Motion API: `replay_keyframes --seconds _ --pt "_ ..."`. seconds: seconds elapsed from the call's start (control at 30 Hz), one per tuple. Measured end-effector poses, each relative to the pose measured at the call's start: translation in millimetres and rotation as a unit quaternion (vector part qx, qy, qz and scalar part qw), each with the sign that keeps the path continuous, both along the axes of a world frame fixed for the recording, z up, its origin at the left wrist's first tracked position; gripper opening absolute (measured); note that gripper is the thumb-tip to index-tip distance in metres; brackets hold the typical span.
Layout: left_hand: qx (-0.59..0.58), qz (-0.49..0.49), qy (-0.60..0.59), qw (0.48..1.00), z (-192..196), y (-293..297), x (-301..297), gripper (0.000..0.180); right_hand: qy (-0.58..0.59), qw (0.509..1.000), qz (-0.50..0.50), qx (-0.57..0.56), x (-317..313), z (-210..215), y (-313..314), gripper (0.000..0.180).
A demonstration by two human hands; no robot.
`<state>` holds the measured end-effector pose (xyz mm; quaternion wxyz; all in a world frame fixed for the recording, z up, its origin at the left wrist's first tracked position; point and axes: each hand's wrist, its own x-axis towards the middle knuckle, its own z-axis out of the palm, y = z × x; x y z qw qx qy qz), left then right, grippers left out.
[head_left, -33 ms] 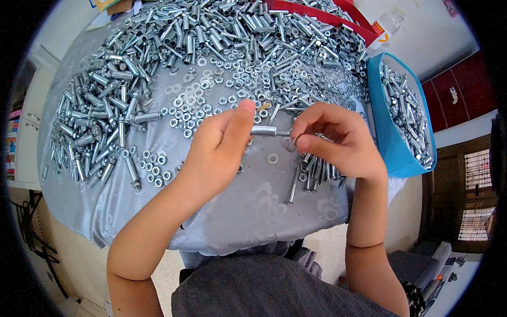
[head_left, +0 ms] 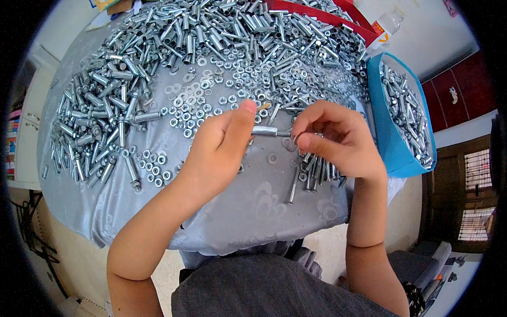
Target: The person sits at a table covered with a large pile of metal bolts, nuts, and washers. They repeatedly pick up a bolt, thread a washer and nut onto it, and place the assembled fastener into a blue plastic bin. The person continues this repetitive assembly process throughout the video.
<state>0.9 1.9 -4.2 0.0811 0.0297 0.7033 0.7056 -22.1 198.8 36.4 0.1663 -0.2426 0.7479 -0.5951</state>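
My left hand [head_left: 219, 142] is closed around a bolt with a shiny metal sleeve [head_left: 265, 131] on it, held level above the table. The bolt's threaded end [head_left: 283, 134] sticks out of the sleeve toward my right hand [head_left: 340, 140]. Between thumb and forefinger, the right hand pinches a thin washer [head_left: 296, 141] at the thread's tip; whether the bolt passes through it I cannot tell. Below the right hand lies a bunch of long bolts [head_left: 312, 178], partly covered by it. A single flat washer [head_left: 272, 158] rests on the cloth between my hands.
Sleeved bolts [head_left: 100, 113] are heaped at the left, with loose nuts [head_left: 158, 169] beside them. Metal sleeves [head_left: 211, 34] cover the far side, nearer washers [head_left: 187, 98] and nuts. A blue box [head_left: 376, 98] of bolts stands right; behind are a red tray [head_left: 311, 19] and a bottle [head_left: 388, 24].
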Motion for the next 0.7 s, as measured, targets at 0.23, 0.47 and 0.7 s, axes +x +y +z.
replay_keyframes --seconds 0.23,0.47,0.7 --pt "0.027 -0.01 -0.033 0.999 2 1 0 0.046 -0.013 0.999 -0.04 -0.029 1 -4 -7 0.013" --pt "0.042 -0.005 -0.024 0.999 -3 -1 -3 0.043 0.119 0.99 -0.076 0.009 -3 -14 -10 0.012" --pt "0.021 0.022 0.0 1.0 -1 2 -2 0.044 0.133 0.987 -0.086 0.0 3 -21 -18 0.016"
